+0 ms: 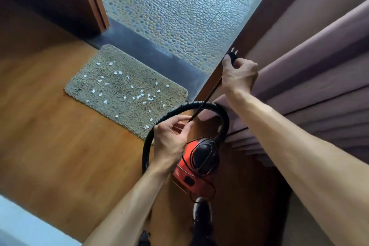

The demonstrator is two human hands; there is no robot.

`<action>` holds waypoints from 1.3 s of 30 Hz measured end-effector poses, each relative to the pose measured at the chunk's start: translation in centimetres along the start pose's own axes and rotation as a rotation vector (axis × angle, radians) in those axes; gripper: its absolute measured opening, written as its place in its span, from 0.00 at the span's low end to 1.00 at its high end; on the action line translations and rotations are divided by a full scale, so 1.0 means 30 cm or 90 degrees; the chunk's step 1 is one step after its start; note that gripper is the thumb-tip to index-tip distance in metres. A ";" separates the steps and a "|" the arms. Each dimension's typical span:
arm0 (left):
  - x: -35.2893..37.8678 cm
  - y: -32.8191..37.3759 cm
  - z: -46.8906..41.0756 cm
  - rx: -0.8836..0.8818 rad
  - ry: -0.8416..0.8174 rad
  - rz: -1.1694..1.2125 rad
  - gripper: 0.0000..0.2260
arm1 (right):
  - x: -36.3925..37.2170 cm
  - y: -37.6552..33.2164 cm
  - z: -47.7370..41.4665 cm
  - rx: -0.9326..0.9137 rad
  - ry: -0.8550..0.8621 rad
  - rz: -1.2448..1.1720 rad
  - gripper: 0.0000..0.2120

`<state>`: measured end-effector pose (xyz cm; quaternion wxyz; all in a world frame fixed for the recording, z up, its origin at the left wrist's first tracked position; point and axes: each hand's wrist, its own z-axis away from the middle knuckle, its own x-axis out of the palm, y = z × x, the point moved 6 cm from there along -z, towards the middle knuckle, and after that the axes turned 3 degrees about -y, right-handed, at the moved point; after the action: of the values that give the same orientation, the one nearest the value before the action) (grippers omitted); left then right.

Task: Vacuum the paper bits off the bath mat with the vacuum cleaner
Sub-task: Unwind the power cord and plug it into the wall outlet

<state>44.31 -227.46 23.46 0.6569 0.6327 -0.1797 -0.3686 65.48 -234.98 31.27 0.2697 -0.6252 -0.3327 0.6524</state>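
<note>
Head view: right hand (240,75) pinches the plug (233,55) high up, and left hand (171,140) pinches the black cord (209,94) stretched between them. Below stands the red vacuum cleaner (196,163) on the wood floor, just beside the bath mat (127,90), where the paper bits (139,96) lie scattered. I think the cord should be pulled out slowly, without tangling in the hose (219,110), before plugging in.

Beige bath mat (127,94) strewn with white paper bits (139,96), red-black vacuum cleaner (197,164) beside it
</note>
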 end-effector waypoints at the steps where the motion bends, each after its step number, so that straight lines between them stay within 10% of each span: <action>1: 0.000 0.008 0.001 -0.001 -0.021 -0.001 0.06 | -0.018 -0.005 0.011 0.005 0.017 -0.007 0.21; 39: 0.888 0.329 0.714 0.160 -0.507 -0.095 0.03 | -1.178 0.747 0.339 0.194 0.490 -0.249 0.08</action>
<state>49.47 -262.09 29.72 0.4253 0.5271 -0.4166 -0.6064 59.36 -277.29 36.42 0.5806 -0.7007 -0.2200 0.3514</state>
